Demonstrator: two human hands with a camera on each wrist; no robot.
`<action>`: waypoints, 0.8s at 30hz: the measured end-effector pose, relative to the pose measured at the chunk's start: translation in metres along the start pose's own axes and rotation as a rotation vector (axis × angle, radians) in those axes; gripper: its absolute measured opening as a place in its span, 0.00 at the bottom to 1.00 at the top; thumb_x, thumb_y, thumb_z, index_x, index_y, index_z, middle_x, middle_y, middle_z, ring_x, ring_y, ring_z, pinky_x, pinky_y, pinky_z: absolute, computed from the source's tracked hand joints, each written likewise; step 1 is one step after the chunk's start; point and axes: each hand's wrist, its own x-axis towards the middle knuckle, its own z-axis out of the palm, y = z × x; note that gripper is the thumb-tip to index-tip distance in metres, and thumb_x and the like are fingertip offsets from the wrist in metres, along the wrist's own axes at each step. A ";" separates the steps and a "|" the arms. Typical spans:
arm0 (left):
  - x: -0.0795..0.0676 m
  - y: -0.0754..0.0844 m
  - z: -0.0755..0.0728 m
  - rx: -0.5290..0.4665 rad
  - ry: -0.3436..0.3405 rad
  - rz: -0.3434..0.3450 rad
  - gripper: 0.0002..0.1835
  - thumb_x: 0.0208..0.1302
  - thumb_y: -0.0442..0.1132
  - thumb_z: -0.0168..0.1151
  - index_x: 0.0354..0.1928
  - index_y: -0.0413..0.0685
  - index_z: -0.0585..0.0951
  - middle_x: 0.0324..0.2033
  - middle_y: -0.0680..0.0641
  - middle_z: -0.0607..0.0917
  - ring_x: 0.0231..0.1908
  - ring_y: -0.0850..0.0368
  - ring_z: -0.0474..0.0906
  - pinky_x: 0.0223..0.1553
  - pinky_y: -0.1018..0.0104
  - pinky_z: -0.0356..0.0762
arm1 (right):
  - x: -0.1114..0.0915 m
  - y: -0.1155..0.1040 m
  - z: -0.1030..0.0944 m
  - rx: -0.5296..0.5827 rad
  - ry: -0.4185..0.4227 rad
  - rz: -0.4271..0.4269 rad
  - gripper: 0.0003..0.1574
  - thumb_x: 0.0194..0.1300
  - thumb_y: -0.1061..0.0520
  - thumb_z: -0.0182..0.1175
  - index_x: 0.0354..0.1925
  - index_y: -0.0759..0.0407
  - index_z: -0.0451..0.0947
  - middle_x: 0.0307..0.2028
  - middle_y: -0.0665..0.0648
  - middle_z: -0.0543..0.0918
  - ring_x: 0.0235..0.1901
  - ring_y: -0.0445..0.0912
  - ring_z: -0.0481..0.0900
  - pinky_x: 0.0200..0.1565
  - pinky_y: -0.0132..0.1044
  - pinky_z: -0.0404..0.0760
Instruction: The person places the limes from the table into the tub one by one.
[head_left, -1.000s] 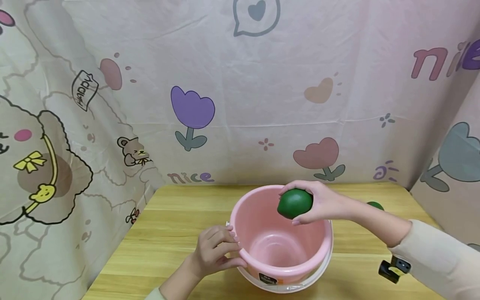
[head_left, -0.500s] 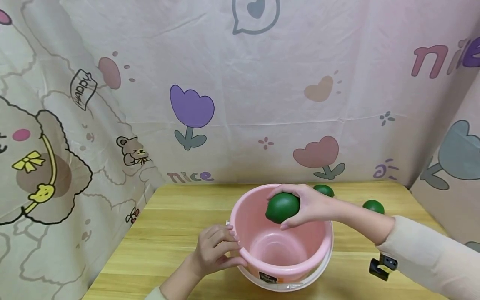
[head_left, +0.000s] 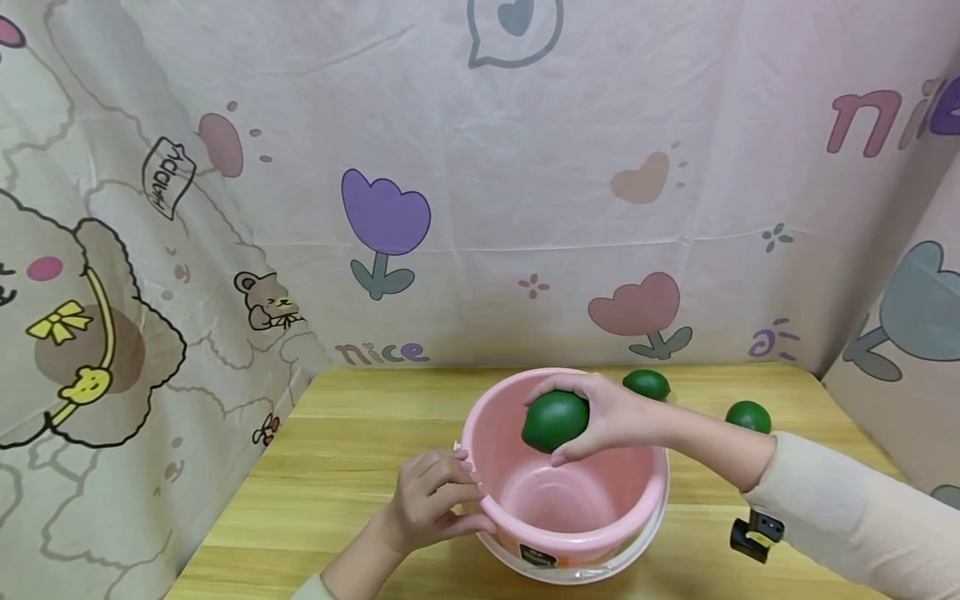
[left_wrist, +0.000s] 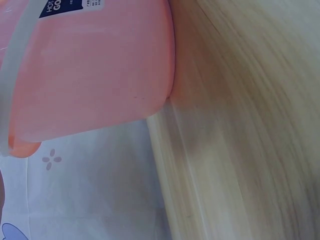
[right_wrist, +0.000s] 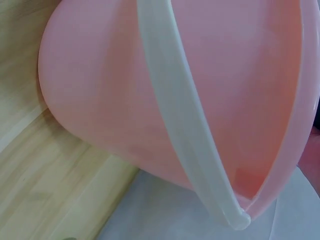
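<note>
A pink bucket (head_left: 570,542) stands upright on the wooden table, its white handle (right_wrist: 180,110) lowered against the front side. At the bucket's left rim, my left hand (head_left: 435,500) grips the edge with fingers over it and thumb outside. My right hand (head_left: 615,417) holds a green lime (head_left: 555,422) between fingers and thumb, over the bucket's opening. Inside, the visible bottom of the bucket is bare. The left wrist view shows the bucket's outer wall (left_wrist: 100,75); neither wrist view shows the held lime.
Two more limes lie on the table (head_left: 337,467): one lime (head_left: 647,384) behind the bucket at the right, another lime (head_left: 747,415) farther right, beyond my forearm. A printed cloth (head_left: 487,183) hangs along the table's back and sides.
My right hand has moved left and slightly down with the lime, farther over the bucket. Its forearm no longer hides the two limes behind. My left hand stays on the rim.
</note>
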 end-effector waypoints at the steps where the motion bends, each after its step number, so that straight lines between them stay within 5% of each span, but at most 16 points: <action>1: 0.000 0.000 0.000 0.000 0.001 0.000 0.20 0.55 0.56 0.61 0.19 0.46 0.78 0.19 0.52 0.77 0.22 0.61 0.74 0.30 0.69 0.82 | 0.000 0.001 0.000 0.004 -0.001 0.001 0.36 0.42 0.48 0.73 0.52 0.46 0.71 0.48 0.47 0.75 0.41 0.41 0.77 0.42 0.34 0.82; 5: 0.001 0.000 0.000 0.002 0.003 0.001 0.20 0.55 0.56 0.61 0.19 0.47 0.78 0.19 0.52 0.77 0.21 0.61 0.74 0.29 0.69 0.82 | 0.001 0.004 0.001 0.045 -0.024 -0.025 0.41 0.41 0.48 0.74 0.55 0.45 0.68 0.52 0.49 0.74 0.48 0.42 0.75 0.48 0.34 0.79; 10: 0.001 0.000 0.000 0.001 0.000 0.003 0.20 0.54 0.56 0.61 0.19 0.47 0.78 0.19 0.52 0.77 0.22 0.61 0.74 0.30 0.69 0.82 | 0.003 0.009 -0.002 0.137 -0.040 -0.105 0.46 0.44 0.55 0.72 0.60 0.58 0.63 0.55 0.52 0.74 0.56 0.47 0.70 0.60 0.35 0.70; 24: -0.003 0.000 0.003 -0.006 0.002 -0.002 0.20 0.54 0.56 0.61 0.19 0.46 0.78 0.19 0.51 0.77 0.22 0.60 0.74 0.30 0.69 0.82 | 0.002 0.013 -0.009 0.154 -0.017 -0.131 0.41 0.47 0.59 0.70 0.58 0.63 0.64 0.53 0.54 0.75 0.55 0.48 0.72 0.60 0.36 0.71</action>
